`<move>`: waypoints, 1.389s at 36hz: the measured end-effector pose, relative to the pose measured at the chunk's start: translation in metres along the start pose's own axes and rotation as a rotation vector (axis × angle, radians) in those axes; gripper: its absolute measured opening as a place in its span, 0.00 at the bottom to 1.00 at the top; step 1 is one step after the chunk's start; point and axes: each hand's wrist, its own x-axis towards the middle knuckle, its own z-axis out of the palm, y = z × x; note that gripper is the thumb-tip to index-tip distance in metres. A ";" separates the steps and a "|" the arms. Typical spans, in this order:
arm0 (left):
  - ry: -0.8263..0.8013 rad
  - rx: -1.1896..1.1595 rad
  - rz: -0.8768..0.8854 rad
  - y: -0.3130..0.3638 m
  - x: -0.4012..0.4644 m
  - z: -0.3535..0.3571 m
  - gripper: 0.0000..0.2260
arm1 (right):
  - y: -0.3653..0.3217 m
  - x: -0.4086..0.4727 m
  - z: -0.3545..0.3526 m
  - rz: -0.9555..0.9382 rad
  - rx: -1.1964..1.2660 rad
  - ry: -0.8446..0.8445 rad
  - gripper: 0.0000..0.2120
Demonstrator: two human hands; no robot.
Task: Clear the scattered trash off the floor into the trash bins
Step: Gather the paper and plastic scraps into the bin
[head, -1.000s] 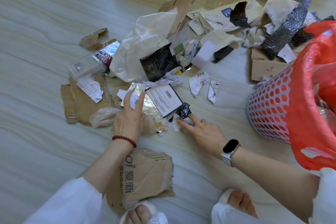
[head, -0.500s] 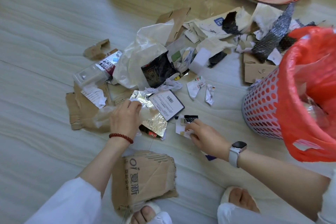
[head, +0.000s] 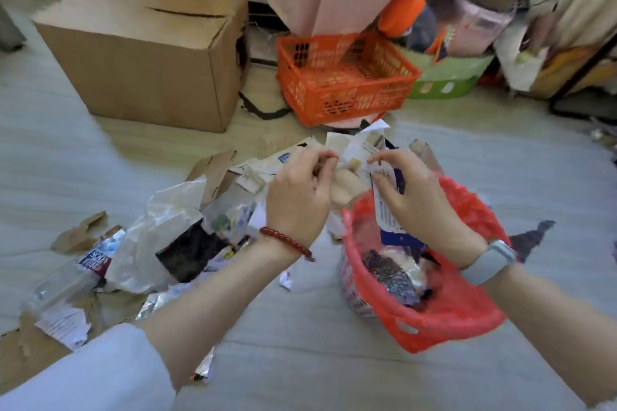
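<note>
Whereas earlier they worked the floor, both hands [head: 297,200] [head: 414,197] now hold scraps [head: 360,150] over the bin [head: 467,310].

motion-blurred scraps [head: 359,157] between fingers [head: 329,157]

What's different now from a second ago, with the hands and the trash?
Both hands left the floor: the left hand and right hand now hold picked-up paper and wrapper scraps above the red-lined perforated trash bin. The white plastic bag and torn cardboard stayed on the floor.
</note>
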 end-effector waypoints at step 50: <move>-0.297 0.479 -0.267 -0.103 -0.021 -0.084 0.09 | -0.025 0.019 0.112 -0.178 -0.259 -0.485 0.12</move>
